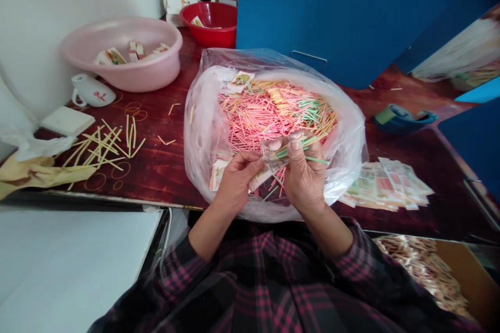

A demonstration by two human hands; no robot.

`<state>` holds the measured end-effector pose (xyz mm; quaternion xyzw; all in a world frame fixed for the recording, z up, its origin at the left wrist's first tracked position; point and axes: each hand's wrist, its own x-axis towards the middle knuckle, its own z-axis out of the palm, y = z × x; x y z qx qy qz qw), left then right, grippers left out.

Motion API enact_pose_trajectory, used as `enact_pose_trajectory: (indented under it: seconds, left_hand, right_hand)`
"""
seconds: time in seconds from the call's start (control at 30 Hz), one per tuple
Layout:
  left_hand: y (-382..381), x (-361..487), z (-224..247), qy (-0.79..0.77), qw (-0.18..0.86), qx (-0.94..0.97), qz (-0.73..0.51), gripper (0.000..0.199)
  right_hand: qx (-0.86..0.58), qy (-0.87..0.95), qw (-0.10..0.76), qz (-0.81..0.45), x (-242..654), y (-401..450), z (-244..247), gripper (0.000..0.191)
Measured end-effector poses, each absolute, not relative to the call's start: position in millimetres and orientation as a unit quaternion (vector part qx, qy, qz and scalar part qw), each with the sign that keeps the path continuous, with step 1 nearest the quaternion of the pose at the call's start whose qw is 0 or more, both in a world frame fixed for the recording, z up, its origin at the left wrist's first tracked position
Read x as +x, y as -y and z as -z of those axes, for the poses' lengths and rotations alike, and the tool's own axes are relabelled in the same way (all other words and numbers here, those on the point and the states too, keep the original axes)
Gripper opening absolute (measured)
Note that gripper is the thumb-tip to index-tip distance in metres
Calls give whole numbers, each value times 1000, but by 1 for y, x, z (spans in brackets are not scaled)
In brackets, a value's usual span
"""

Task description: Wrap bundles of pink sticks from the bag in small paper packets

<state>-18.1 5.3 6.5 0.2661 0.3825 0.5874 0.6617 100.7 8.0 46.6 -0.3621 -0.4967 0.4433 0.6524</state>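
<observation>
In the head view, a basin lined with a clear plastic bag (200,114) holds a heap of short pink, yellow and green sticks (253,119). Above its front part, my left hand (244,169) pinches the edge of a small clear plastic packet (269,155). My right hand (307,171) is closed around a few green and yellow sticks (310,141), thumb on top, their ends at the packet's opening. How far they reach inside it is hard to make out. Printed cards (217,173) lie in the basin beneath my left hand, and another printed packet (240,81) rests at the back.
Flat filled packets (390,184) are fanned on the table at right, near a blue tape dispenser (402,117). Loose yellow sticks (101,145), a white mug (94,91) and a pink basin (156,70) stand left. A red bowl (214,28) is behind; a blue panel (312,10) rises at the back.
</observation>
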Motion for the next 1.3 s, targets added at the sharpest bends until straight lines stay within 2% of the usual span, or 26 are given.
enact_pose_trajectory:
  seconds: [0.17,0.33,0.57,0.8,1.03,1.13,1.3]
  left_hand:
    - [-4,-17,-11,-393,641,306,-584,35]
    - [-5,-18,-14,-384,623,286,-618,36]
    - [-4,-14,-9,-392,629,311,-595,36]
    - [-3,-11,-6,-373,647,250,-616,40]
    - [-3,-6,-8,-389,622,297,-611,35]
    - [-3,-8,-9,-362,642,258,-625,39]
    - [-1,-8,-9,-327,718,215,-575,49]
  right_hand:
    - [-354,491,652,-457,103,-13,-44,16]
    - [-371,505,608,-487,111,-14,-40,22]
    - [-390,466,600,-520,111,-13,-46,26]
    - [-384,472,632,-480,106,-7,-39,26]
    - [-400,499,564,-522,112,-9,-40,29]
    - [-390,506,557,-530,112,-10,-39,28]
    - [-365,411,530,-645,115,-15,-43,32]
